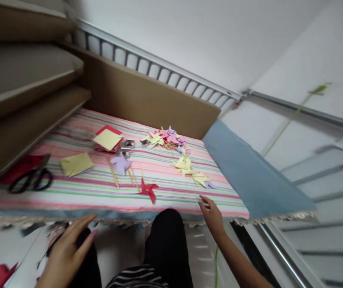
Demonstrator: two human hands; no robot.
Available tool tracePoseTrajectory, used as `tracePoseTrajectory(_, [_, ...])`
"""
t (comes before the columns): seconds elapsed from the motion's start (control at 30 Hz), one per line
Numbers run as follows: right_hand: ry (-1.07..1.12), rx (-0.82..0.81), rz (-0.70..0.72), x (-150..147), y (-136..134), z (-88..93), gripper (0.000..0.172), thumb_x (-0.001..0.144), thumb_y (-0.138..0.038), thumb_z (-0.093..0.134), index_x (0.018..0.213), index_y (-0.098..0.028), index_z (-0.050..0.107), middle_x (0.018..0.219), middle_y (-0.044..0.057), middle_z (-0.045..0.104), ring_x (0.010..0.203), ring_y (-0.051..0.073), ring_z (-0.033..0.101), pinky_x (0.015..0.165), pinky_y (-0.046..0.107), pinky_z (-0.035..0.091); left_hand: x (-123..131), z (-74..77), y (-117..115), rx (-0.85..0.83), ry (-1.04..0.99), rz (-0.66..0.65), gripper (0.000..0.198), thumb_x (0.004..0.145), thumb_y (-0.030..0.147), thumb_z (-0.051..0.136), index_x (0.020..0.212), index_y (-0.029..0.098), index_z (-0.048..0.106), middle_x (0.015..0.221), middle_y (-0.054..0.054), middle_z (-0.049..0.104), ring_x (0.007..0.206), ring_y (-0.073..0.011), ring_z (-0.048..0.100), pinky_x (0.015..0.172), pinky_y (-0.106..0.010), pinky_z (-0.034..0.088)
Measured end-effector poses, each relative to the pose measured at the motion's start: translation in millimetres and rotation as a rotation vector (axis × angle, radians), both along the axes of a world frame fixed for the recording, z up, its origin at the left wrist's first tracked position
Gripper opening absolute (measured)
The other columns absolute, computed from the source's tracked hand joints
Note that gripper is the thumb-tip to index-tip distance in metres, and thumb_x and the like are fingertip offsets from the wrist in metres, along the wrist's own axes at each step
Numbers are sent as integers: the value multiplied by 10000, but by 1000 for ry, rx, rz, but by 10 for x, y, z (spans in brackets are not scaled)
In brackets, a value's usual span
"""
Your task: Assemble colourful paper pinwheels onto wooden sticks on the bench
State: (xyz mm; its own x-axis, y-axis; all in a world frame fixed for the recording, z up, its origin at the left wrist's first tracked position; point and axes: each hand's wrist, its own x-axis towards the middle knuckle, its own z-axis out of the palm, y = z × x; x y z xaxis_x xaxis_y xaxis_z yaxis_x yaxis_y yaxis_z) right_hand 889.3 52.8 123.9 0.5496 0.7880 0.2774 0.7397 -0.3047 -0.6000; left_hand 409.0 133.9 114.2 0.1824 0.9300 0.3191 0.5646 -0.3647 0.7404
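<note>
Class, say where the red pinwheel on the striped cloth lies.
Head view: the red pinwheel lies near the striped cloth's front edge, right of the wooden sticks, left of the right hand.

The striped cloth [165, 196] is woven and matt, fringed along its near edge. The red pinwheel [149, 190] and yellow squares [77, 164] are smooth, matt paper. Thin sticks [113, 174] look like bare wood. The scissors [31, 180] have black plastic handles. The rail [159, 66] is metal.
</note>
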Motion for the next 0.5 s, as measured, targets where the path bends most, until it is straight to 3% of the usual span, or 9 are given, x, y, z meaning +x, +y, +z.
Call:
tracePoseTrajectory(0.1, [-89,-31,-125,668,-35,-104,442,738,-372,514,1110,-147,592,1156,150,609,1114,300,534,943,470,425,840,23,434,-8,114,-179,500,806,470,500,1217,187,516,1143,-109,632,981,-254,630,841,-388,522])
tracePoseTrajectory(0.27, [-24,-121,-319,1478,145,-199,718,606,-323,679,1257,-91,483,1334,194,480,1306,349,341,1077,487,247,2055,161,828,-34,395,-274,552,823,385,457,1275,67,449,1207,-183,571,1149,-291,524,996,-401,394])
tracePoseTrajectory(0.37, [287,-16,-354,1726,384,-235,871,517,-354,757,1301,-143,443,1401,156,419,1333,325,306,1095,441,236,2523,218,1039,-148,656,-198,594,828,371,441,1322,47,387,1150,-213,572,1092,-331,550,925,-432,415])
tracePoseTrajectory(0.5, [638,56,-474,1873,661,-248,866,557,-459,747,1303,-155,429,1310,179,501,1226,342,454,1000,454,379,2816,186,1374,-320,835,-46,593,810,263,449,1352,50,335,1164,-248,531,1024,-358,587,832,-428,439])
